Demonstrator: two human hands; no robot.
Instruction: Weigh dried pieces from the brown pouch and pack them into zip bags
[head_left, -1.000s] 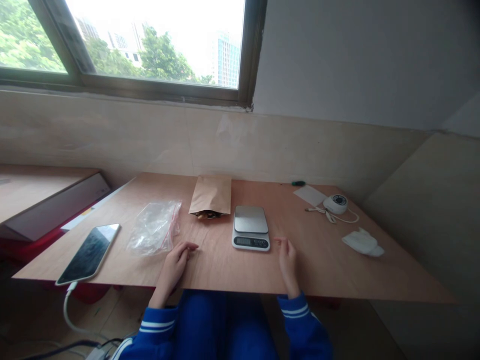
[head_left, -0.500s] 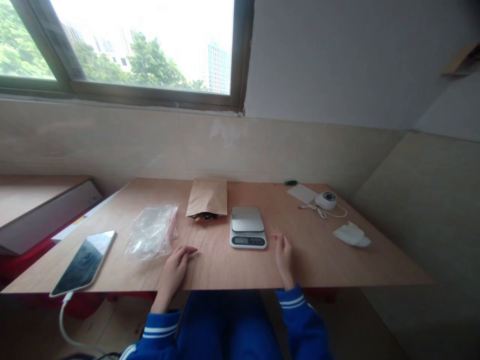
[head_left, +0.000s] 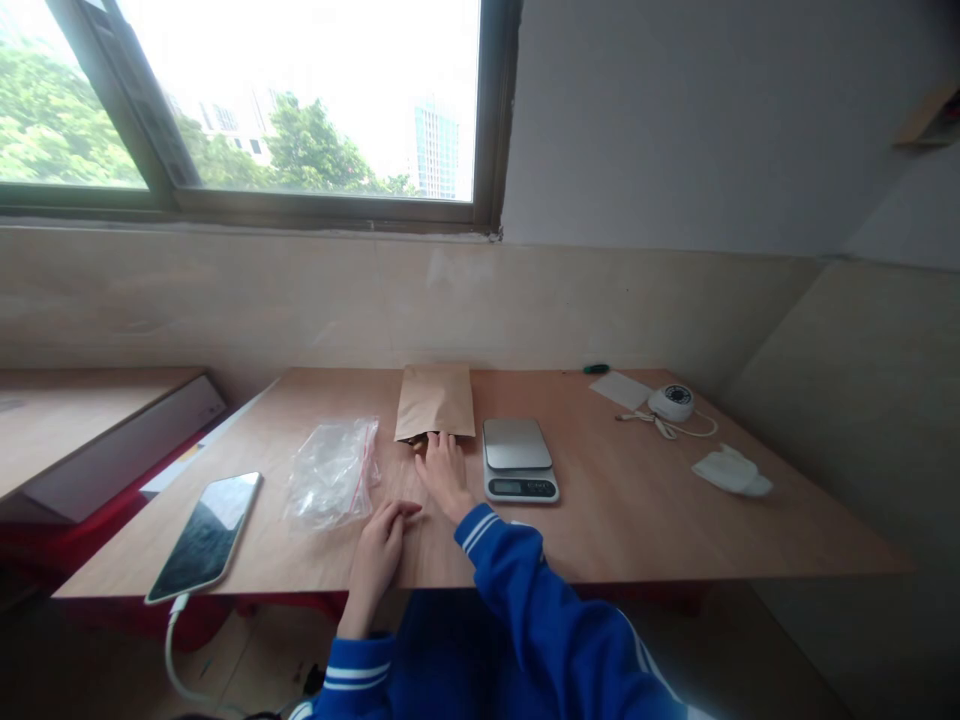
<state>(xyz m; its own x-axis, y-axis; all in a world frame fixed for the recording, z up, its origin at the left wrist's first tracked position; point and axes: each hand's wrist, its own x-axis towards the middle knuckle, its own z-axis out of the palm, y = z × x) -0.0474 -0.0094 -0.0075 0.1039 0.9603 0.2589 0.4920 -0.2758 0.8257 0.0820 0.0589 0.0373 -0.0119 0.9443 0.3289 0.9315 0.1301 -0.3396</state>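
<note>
A brown paper bag (head_left: 435,402) lies on the table, its mouth toward me, with small brown pieces (head_left: 420,442) visible just inside; I cannot make out their kind. At that mouth is my right hand (head_left: 445,472), thumb apart from the fingers, fingertips partly hidden at the opening. No item shows in its grasp. My left hand (head_left: 381,545) rests on its side near the table's front edge, fingers loosely stretched and holding nothing. Right of the bag stands a kitchen scale (head_left: 517,446) with a bare metal plate. Clear plastic bags (head_left: 334,472) lie left of my hands.
A smartphone (head_left: 206,535) with a white cable lies at the table's (head_left: 637,540) left front. Toward the right are a white dome camera (head_left: 673,402) with its cable, a white sheet (head_left: 621,390), crumpled white tissue (head_left: 731,470) and a green-handled screwdriver (head_left: 597,369).
My right hand has moved from beside the scale across to the paper bag's mouth. My left hand stays resting on the table. The whole view has shifted slightly.
</note>
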